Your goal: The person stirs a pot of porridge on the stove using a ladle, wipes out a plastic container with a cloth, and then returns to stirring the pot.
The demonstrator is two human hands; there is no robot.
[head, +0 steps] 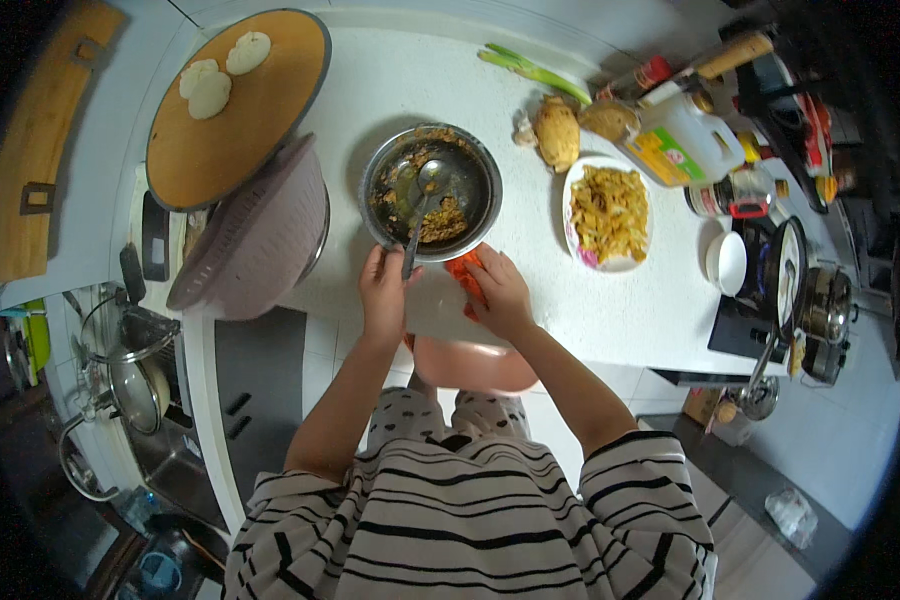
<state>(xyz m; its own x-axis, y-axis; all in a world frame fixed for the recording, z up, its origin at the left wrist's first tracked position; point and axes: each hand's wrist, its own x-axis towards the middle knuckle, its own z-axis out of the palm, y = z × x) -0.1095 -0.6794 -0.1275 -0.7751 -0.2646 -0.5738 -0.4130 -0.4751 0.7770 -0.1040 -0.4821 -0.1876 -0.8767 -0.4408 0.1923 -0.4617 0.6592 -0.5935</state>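
A stainless steel bowl [490, 196] stands on the white counter in front of me. Brown minced filling [444, 221] clings to its wall and lies in its lower part with some liquid. A metal spoon [417, 225] leans in the bowl, its handle crossing the near rim. My left hand [382, 296] grips the bowl's near left edge, right beside the spoon handle; its fingertips are partly hidden. Bunched in my right hand [504, 292] is an orange-red cloth [465, 274], held against the near right side of the bowl.
Left are a round board [232, 150] with several pieces of dough [208, 95] and a mauve plastic cover [262, 240]. Right stand a plate of cooked food [607, 214], a root vegetable [557, 135], a plastic jug [682, 139], a white bowl [726, 262] and a pan [787, 270]. A pink basin [472, 364] sits below the counter edge.
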